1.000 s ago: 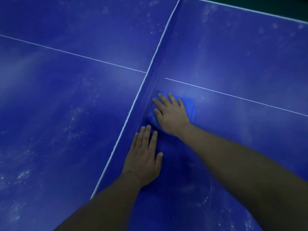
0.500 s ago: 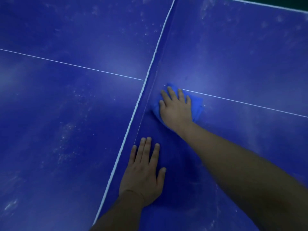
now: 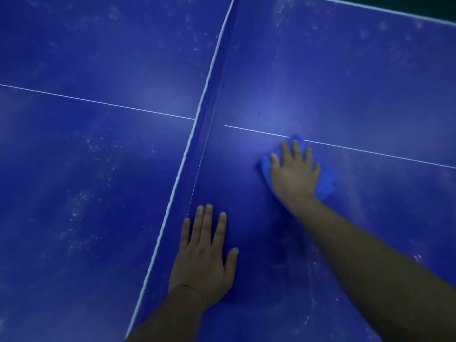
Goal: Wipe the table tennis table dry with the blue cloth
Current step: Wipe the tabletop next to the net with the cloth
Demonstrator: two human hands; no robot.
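Under my spread right hand [image 3: 293,174], blue cloth [image 3: 328,180] pressed onto table tennis table [image 3: 345,82], left hand [image 3: 204,257] flat, fingers straight, nearer me

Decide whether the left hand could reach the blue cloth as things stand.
Probably yes: only bare table lies between the left hand and the cloth, though the right hand presses on most of it.

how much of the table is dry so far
Early on. Looks done: the smooth patch by the left hand. In hand: the right hand presses the blue cloth at the centre line. Left: speckled marks beyond the net and near the far edge.
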